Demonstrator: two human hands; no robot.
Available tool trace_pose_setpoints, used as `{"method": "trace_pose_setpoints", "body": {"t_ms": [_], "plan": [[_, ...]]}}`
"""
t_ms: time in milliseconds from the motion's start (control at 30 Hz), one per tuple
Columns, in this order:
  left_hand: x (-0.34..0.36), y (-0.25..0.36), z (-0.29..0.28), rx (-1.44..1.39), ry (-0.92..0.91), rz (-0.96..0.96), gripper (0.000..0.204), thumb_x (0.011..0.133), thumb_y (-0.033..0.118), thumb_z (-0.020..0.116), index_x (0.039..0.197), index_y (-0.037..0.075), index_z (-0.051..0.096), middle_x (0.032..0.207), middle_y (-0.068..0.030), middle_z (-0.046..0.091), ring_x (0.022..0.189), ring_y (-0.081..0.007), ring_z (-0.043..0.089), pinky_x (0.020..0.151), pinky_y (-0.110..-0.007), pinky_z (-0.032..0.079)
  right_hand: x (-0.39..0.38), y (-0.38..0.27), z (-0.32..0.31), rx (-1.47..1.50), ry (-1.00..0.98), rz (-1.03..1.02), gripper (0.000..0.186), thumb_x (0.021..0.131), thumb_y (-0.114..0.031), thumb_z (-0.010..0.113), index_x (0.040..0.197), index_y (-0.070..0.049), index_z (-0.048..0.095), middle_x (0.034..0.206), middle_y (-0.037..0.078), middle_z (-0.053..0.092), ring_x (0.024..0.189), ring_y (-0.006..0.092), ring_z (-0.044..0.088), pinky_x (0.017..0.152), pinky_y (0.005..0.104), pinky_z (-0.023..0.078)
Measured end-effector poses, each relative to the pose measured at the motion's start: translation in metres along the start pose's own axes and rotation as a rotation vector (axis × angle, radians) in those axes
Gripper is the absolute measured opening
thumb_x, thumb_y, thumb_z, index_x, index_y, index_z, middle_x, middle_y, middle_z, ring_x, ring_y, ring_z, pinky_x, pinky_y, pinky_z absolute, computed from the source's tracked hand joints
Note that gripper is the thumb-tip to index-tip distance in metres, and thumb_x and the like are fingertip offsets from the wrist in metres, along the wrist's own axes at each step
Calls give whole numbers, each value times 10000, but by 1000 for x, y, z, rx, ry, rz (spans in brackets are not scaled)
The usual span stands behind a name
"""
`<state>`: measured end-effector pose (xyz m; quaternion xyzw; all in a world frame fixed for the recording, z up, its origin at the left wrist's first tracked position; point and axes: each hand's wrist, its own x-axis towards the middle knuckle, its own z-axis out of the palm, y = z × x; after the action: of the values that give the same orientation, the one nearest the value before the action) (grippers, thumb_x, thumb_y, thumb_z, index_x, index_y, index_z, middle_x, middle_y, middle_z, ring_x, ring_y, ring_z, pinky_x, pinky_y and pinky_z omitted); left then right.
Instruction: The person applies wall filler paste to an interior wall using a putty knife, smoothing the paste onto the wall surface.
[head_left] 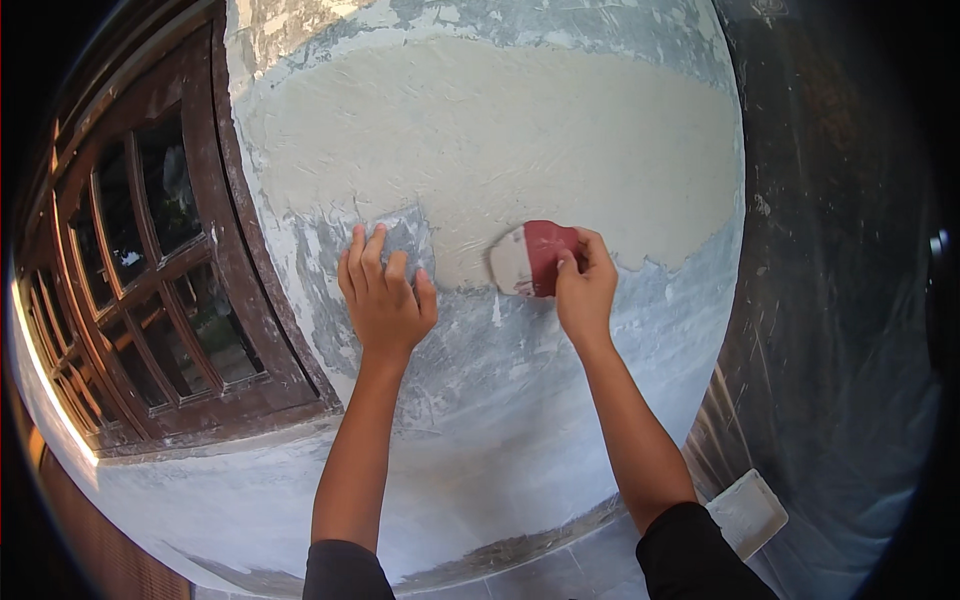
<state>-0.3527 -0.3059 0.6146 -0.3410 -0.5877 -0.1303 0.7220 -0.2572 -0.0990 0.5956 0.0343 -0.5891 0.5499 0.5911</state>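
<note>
A wall (450, 380) stands in front of me, with a broad band of fresh, pale putty (480, 130) across its upper part. In my right hand (587, 285) is a red putty spreader (550, 252), pinched between thumb and fingers. Pale putty coats the left part of its face, and it lies against the wall at the lower border of the fresh band. My left hand (388, 295) rests on the wall to the left of the spreader, its fingers stretched out and nothing in it. A grey, thinly covered patch (408, 230) shows beside its fingertips.
A brown wooden window (190, 270) with several small panes borders the wall on the left. Clear plastic sheeting (840, 300) hangs at the right. Low at the right, a pale, putty-smeared tray (750, 512) sits near my right sleeve.
</note>
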Motion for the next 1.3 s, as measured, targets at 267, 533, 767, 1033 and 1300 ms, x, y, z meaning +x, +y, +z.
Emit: {"method": "trace_pose_setpoints", "body": {"t_ms": [267,533,767,1033,1300], "plan": [[0,2,2,-16,16,0,369,844,171,571,1162,67,417,1343,-215,473,1326,-431,393,1076,-585,263,9,7,-6,-67,142,-84,231,841,17,560,1065,30,615,894,210,683,845,301,681,785,365,512],[2,3,2,-16,17,3,366,843,167,569,1162,72,417,1340,-215,474,1319,-428,405,1076,-577,268,19,6,-12,-85,149,-80,237,838,30,548,1066,41,612,904,200,691,830,293,685,777,359,518],[2,0,0,-2,16,3,359,844,167,565,1155,72,414,1337,-214,475,1312,-425,411,1071,-576,273,24,4,-9,-124,89,-75,234,845,32,547,1069,39,615,915,179,695,849,251,680,789,339,513],[1,0,0,-4,16,4,349,845,163,563,1150,77,414,1336,-213,475,1314,-423,408,1072,-575,273,25,10,-6,-142,-5,-93,239,898,58,522,1123,38,598,987,108,673,891,146,623,823,275,489],[2,2,0,-9,12,3,358,846,166,561,1158,78,411,1336,-210,475,1318,-426,404,1076,-578,269,22,9,-10,-150,47,-98,239,866,26,540,1094,35,610,954,172,694,882,238,674,813,330,508]]}}
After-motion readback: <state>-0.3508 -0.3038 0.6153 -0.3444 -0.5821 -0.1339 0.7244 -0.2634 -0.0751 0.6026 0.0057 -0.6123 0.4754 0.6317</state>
